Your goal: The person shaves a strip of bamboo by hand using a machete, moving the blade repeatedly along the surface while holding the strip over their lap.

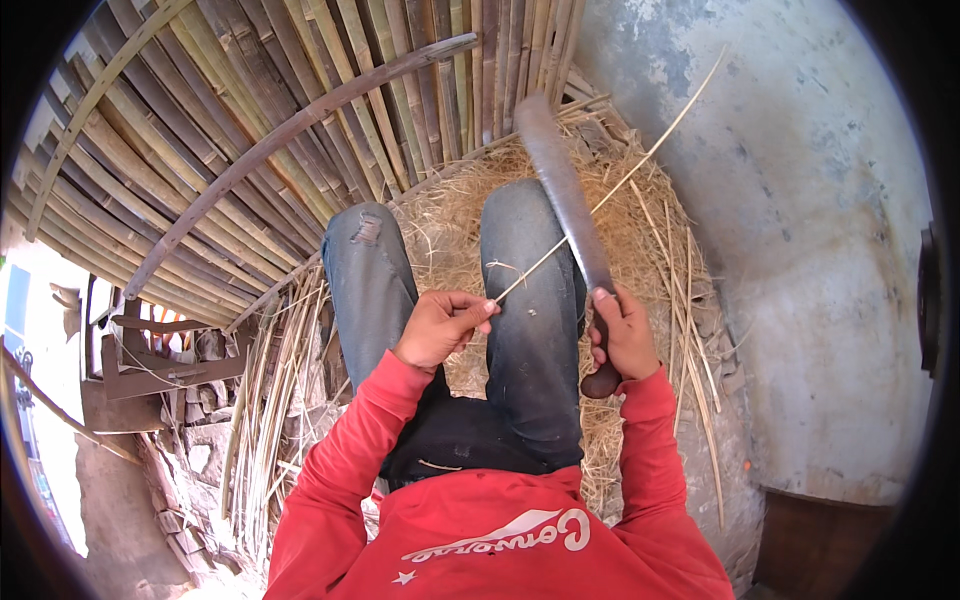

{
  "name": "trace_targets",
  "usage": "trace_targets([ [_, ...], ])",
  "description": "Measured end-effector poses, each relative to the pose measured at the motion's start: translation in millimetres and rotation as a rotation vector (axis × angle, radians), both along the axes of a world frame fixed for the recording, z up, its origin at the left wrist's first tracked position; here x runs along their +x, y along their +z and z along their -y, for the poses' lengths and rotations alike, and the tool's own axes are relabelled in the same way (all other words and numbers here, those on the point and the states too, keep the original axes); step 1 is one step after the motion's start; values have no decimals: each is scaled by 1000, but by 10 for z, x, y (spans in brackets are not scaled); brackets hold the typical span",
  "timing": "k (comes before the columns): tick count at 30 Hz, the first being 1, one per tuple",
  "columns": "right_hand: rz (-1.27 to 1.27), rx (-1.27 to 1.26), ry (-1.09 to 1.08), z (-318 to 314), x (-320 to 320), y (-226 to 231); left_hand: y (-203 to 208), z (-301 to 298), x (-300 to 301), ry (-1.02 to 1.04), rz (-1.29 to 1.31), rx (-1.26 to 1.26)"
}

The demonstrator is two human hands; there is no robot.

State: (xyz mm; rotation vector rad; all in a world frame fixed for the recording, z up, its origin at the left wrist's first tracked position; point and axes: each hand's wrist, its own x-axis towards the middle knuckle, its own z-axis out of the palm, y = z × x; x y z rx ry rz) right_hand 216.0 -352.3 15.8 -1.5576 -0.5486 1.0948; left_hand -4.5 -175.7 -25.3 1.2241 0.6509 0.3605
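The head view looks from above the person's own lap, aimed steeply down and somewhat forward. The shirt (500, 575) lies nearest, along the lower edge; the legs (530, 370) run away from the lens up the middle. The knife (560, 185) and strip (650, 155) sit close, near the centre, with the straw (445, 225) farther below. The wide fisheye is upright, taking in bamboo (270, 80) at upper left and the wall (810, 250) at right, edges bowing toward a dark round border.
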Motion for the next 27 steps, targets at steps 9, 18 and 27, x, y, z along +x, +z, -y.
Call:
trace_targets([
  [9, 107, -25, 154, 33, -82, 5, -36, -23, 32, -38, 22, -233],
  [18, 77, -30, 85, 79, -60, -2, -38, -65, 4, -71, 17, -228],
  [27, 17, -41, 92, 75, 11, -23, -27, -63, 51, -80, 36, -274],
])
